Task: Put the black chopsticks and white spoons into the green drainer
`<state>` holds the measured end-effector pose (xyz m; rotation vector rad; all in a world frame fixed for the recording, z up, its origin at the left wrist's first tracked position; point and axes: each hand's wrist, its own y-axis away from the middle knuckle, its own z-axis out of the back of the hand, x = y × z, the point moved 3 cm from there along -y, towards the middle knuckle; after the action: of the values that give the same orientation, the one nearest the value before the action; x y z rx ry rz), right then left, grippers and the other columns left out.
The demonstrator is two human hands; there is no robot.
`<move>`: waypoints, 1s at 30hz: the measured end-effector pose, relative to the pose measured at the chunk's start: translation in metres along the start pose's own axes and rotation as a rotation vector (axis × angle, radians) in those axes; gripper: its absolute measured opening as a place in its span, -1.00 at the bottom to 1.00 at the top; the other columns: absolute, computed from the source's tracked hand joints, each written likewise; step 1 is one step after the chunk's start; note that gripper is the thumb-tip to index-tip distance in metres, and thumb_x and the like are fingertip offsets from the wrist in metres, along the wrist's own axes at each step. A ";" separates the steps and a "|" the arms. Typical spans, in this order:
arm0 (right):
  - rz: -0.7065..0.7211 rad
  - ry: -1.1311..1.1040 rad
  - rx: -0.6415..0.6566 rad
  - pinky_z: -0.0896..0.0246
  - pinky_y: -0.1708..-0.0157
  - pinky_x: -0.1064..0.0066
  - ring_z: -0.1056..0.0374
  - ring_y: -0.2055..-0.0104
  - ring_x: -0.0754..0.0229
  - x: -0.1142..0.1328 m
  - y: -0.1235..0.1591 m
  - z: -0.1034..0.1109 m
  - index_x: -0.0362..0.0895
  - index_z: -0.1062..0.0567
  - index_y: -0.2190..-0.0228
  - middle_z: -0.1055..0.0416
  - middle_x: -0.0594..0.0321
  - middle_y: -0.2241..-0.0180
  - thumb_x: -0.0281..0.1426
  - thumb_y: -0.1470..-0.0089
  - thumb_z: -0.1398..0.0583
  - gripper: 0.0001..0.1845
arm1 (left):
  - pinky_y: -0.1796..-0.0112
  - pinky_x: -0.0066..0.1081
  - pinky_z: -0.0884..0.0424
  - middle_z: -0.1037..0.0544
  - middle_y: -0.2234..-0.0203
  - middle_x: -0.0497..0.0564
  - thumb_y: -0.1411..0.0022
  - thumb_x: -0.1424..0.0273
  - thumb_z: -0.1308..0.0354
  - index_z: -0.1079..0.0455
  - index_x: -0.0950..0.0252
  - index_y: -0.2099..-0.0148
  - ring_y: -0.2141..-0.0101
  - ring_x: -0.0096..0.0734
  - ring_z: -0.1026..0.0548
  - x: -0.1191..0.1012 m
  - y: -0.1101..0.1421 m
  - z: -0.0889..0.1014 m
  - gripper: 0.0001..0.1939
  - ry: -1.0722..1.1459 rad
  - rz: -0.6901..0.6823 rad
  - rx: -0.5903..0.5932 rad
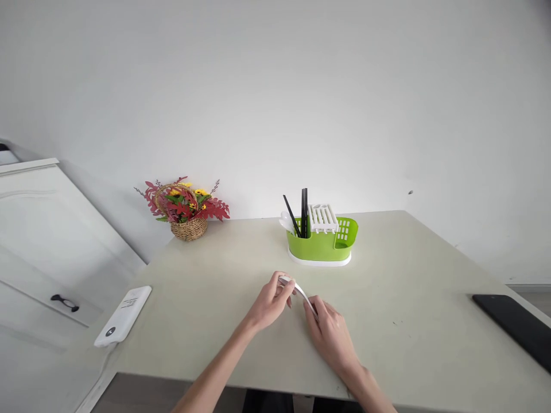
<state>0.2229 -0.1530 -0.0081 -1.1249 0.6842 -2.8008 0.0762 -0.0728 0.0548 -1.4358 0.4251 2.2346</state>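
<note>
- Left hand [269,303], in front of the green caddy [321,248], fingers closed on the upper end of a white spoon [303,293]
- Right hand [330,332] also in front of the caddy, fingers closed around the spoon's lower end
- Spoon slanting between both hands, well apart from the caddy
- Black chopsticks [304,213] and white plastic spoons [286,222] standing in the caddy's left part, a white rack [323,218] over its middle
- Flower basket [189,228] left of the caddy, by the wall [275,103]
- White power bank [124,316] nearer than the caddy, far to its left
- Black phone [514,327] nearer too, far to its right
</note>
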 end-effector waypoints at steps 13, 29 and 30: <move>0.003 -0.223 -0.058 -0.32 0.52 0.50 -0.36 0.54 0.28 0.004 0.000 0.002 -0.07 -0.15 -0.12 -0.41 0.31 0.37 -0.32 -0.36 0.03 -0.67 | 0.23 -0.40 -0.42 -0.51 0.27 0.00 -0.45 0.11 -0.03 -0.21 0.20 -0.10 0.28 -0.38 -0.49 -0.090 -0.073 0.094 -0.67 -0.173 -0.378 -0.597; 0.027 -0.195 -0.071 -0.31 0.52 0.47 -0.47 0.50 0.22 -0.005 -0.002 -0.017 -0.07 -0.22 -0.12 -0.49 0.31 0.40 -0.42 -0.32 0.00 -0.65 | 0.11 -0.26 -0.42 -0.50 0.09 0.13 -0.50 0.27 0.04 -0.18 0.22 -0.20 0.22 -0.26 -0.50 -0.048 -0.129 0.045 -0.69 -0.643 -0.497 -0.155; 0.026 -0.195 -0.071 -0.31 0.52 0.47 -0.46 0.51 0.23 -0.004 -0.002 -0.016 -0.07 -0.22 -0.11 -0.48 0.32 0.41 -0.43 -0.32 0.00 -0.65 | 0.13 -0.27 -0.42 -0.50 0.11 0.12 -0.49 0.27 0.04 -0.20 0.22 -0.19 0.23 -0.26 -0.49 -0.046 -0.130 0.044 -0.70 -0.651 -0.497 -0.149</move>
<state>0.2154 -0.1439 -0.0202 -1.3676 0.7770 -2.6182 0.1267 0.0498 0.1125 -0.6873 -0.2877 2.1694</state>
